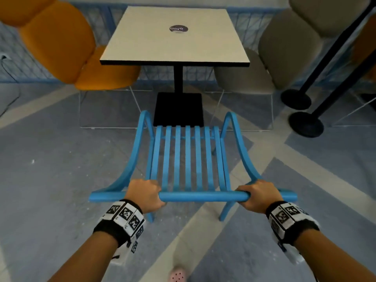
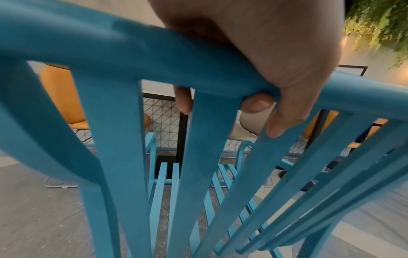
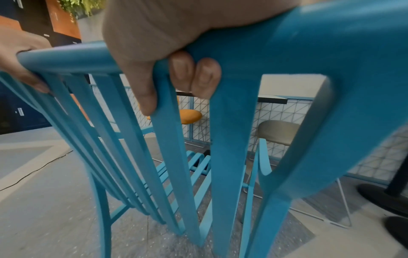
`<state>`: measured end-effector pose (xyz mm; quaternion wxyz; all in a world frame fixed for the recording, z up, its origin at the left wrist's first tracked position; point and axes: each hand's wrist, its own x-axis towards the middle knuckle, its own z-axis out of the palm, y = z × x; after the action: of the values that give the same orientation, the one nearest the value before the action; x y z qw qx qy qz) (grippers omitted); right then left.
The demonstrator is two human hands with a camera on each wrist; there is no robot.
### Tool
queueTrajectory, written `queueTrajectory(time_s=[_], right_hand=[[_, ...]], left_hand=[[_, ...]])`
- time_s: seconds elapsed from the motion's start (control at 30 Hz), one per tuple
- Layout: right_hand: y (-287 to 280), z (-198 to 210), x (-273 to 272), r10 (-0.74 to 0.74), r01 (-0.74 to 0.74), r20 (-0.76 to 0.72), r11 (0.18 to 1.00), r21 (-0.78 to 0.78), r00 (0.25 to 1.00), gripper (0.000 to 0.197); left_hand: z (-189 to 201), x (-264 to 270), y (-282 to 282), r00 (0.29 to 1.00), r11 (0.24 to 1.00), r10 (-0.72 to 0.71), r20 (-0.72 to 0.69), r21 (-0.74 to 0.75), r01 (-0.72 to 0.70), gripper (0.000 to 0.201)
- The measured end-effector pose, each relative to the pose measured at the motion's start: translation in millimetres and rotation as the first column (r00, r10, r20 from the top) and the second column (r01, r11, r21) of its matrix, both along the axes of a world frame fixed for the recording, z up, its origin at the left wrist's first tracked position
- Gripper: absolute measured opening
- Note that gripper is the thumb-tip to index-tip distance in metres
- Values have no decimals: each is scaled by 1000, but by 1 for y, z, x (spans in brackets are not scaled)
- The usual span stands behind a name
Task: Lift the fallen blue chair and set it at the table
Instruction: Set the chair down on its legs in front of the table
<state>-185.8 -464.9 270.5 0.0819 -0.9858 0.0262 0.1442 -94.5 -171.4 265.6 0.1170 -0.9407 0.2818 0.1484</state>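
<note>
The blue slatted chair [image 1: 187,157] stands upright on the floor, its seat facing the white square table [image 1: 175,35] just ahead. My left hand [image 1: 145,195] grips the chair's top rail [image 1: 203,196] near its left end, and my right hand [image 1: 255,193] grips the same rail near its right end. In the left wrist view, fingers [image 2: 256,103] curl under the blue rail [image 2: 154,57] between the back slats. In the right wrist view, fingertips [image 3: 194,75] wrap beneath the rail [image 3: 66,57] while the thumb lies along a slat. The chair's front edge sits close to the table's black base [image 1: 179,108].
An orange chair [image 1: 67,47] stands left of the table and a beige chair [image 1: 284,51] right of it. Two black stanchion posts with round bases [image 1: 305,123] stand at the far right. A blue mesh fence [image 1: 203,76] runs behind. My pink shoe [image 1: 177,275] shows below.
</note>
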Motion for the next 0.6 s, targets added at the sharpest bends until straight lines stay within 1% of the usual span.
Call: queueTrajectory(time_s=[0.07,0.2,0.27,0.3,0.37,0.4,0.47,0.53,0.6], right_hand=[[2,1,20,23,-23,-23,1000,-10,999,16],[2,1,68,44,-44,-19,999,-29,999,17],[4,0,91,62,-58,54,995,-77,997,10],[4,-1,102,61,-55,79,995,-79,995,11],[7,0,124,75,-71,57,995,-69,996,11],[10,0,134,86,-86,-3,994,-69,996,16],[9,-5,157,92,-94,-47,994,-51,995,24],[10,-8,176,79,-82,-65,996,-46,995,24],[12,-6,192,64,-69,-74,995,-67,995,23]], left_hand=[[1,16,1,1000,1000,11,-3,17,-10,42],[1,55,7,999,999,16,47,-31,-14,40],[2,76,8,999,999,33,35,5,-33,40],[2,87,9,998,999,45,37,14,-45,40],[3,109,10,996,997,76,41,13,-77,38],[3,120,11,994,995,104,45,-2,-104,36],[-1,142,13,981,981,189,49,-64,-186,33],[-3,157,14,960,953,275,54,-146,-265,32],[-3,170,14,937,927,338,89,-201,-316,36]])
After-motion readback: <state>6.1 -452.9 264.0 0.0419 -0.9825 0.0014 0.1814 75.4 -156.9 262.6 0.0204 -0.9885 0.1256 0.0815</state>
